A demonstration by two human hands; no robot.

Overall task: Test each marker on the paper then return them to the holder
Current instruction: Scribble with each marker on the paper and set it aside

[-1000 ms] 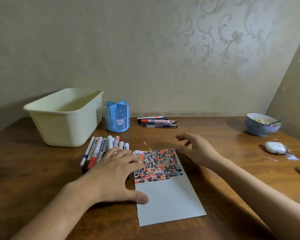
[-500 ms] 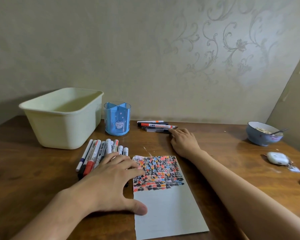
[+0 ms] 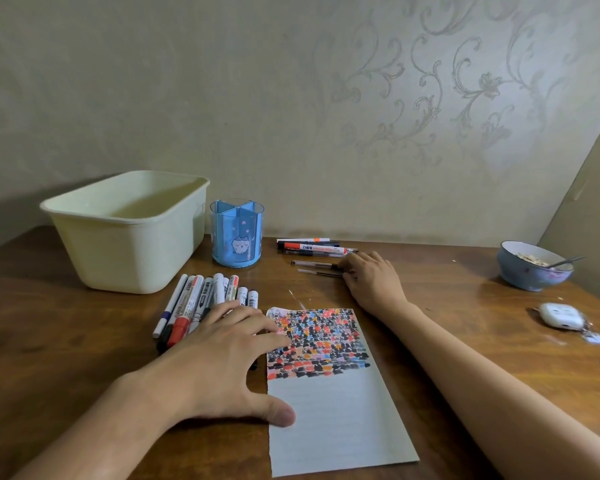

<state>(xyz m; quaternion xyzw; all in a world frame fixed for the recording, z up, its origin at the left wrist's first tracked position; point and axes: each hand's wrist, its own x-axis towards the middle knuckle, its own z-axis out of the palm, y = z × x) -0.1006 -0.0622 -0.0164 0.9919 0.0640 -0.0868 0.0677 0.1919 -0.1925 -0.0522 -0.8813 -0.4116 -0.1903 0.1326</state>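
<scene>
Looking down at the wooden bench [image 3: 84,341], we see the paper [image 3: 333,410] lying with its long side going away from us, a little turned to the right; its far half is filled with small colour marks. Our left hand [image 3: 219,362] lies flat with the fingers spread, the thumb and fingertips touching the left edge of the paper. This hand covers the near ends of a row of markers [image 3: 201,299], which lie side by side, their long axes pointing away from us toward the blue holder [image 3: 237,233]. Our right hand [image 3: 371,278] reaches to the far group of pens [image 3: 314,249], which lie across, left to right. Its fingers are bent over the right ends of two thin pens [image 3: 317,268]; whether they really grip them we cannot tell, because the hand hides these ends. A cream tub [image 3: 129,233] stands left of the holder.
</scene>
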